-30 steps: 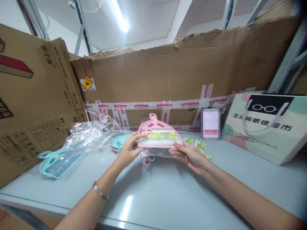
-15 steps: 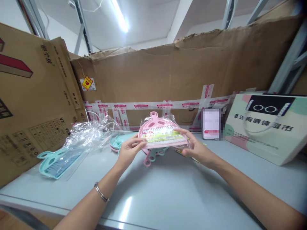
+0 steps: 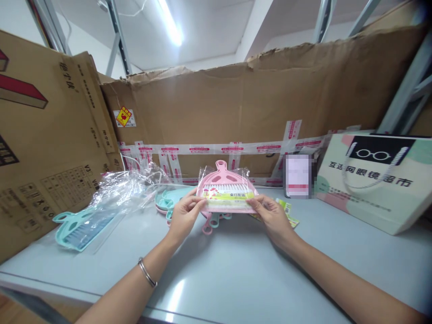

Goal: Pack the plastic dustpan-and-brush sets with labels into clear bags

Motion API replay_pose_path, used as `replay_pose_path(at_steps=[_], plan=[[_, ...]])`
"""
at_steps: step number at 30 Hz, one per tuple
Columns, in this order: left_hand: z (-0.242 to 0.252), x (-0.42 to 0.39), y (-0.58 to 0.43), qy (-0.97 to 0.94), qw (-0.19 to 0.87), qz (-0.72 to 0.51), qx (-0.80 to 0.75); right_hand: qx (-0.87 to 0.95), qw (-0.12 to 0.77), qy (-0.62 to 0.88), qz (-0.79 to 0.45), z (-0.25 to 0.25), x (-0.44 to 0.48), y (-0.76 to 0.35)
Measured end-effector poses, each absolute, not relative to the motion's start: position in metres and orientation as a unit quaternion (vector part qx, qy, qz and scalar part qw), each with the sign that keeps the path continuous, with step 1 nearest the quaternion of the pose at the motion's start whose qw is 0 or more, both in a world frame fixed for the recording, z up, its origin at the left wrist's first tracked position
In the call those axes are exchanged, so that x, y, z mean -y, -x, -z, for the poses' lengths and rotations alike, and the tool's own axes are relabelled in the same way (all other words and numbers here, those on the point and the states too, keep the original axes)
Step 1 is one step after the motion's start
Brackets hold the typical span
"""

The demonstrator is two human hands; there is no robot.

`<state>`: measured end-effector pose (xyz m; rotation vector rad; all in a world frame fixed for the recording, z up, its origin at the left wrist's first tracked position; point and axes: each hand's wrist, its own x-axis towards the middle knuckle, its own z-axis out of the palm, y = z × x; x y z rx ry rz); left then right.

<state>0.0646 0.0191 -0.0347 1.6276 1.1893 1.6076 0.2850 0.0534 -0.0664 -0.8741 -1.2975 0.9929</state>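
Pink dustpan (image 3: 227, 192) in bag (image 3: 206, 176): left hand (image 3: 184, 215), right hand (image 3: 272, 217) pinch its edges. Risk: slick bag slips from fingers.

— We see a pink, fan-shaped plastic dustpan (image 3: 225, 193), smooth, inside a clear, glossy film sleeve (image 3: 206, 174) that crinkles.
— Agreed. Near us the pale grey table top (image 3: 216, 279) looks smooth and shiny; we catch the lamp's glare on it.
— On the far side, the brown cardboard wall (image 3: 256, 99) is matt, its top edge torn rough; the printed tape strip (image 3: 209, 148) on it gleams.
— Left, we note a teal plastic brush set (image 3: 81, 225), smooth, beside shiny crumpled clear wrap (image 3: 124, 189). The thin wrist bangle (image 3: 147, 272) looks like polished metal.
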Motion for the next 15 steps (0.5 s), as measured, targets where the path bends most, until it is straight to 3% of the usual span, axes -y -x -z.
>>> replay_pose_path(at_steps=[7, 11, 15], plan=[[0.041, -0.021, -0.068, -0.539, 0.386, -0.632, -0.401, 0.478, 0.656, 0.334, -0.480, 0.061, -0.049, -0.281], [0.039, -0.024, -0.064, -0.503, 0.498, -0.551, -0.441, 0.458, 0.613, 0.328, -0.553, 0.056, -0.050, -0.284], [0.035, -0.025, -0.060, -0.538, 0.513, -0.492, -0.453, 0.461, 0.544, 0.348, -0.608, 0.059, -0.055, -0.289]])
